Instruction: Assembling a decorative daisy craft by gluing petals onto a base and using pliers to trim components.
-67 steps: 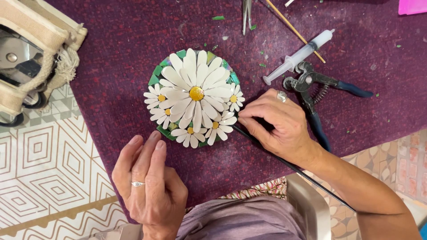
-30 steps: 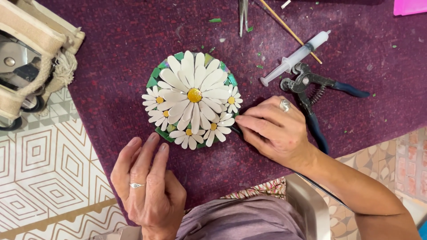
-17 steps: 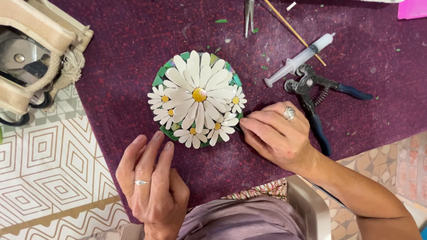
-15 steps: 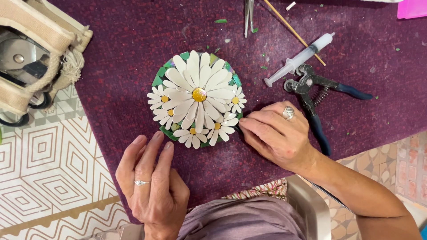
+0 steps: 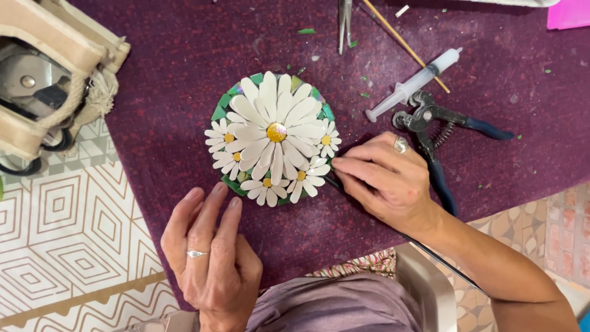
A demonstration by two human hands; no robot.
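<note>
Now right hand (image 5: 387,181) pinches thin dark tool (image 5: 332,182), tip at lower right rim of daisy mosaic disc (image 5: 273,136) lying on purple mat (image 5: 172,74); left hand (image 5: 209,258) flat, empty, fingertips just below disc. Best keep tip low, light pressure, left hand steadying

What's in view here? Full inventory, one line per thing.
daisy mosaic disc: 1, white petals, yellow centres, green rim, centre of cloth
cloth: 1, purple, covering table
syringe: 1, clear, right of disc
nippers: 1, dark metal, blue handles, below syringe
wooden stick: 1, tan, top centre
tweezers: 1, metal, top edge
bag: 1, beige, top left
thin rod: 1, black, in right hand
left hand: flat on cloth below disc, ring
right hand: pinching rod at disc's edge, ring
</note>
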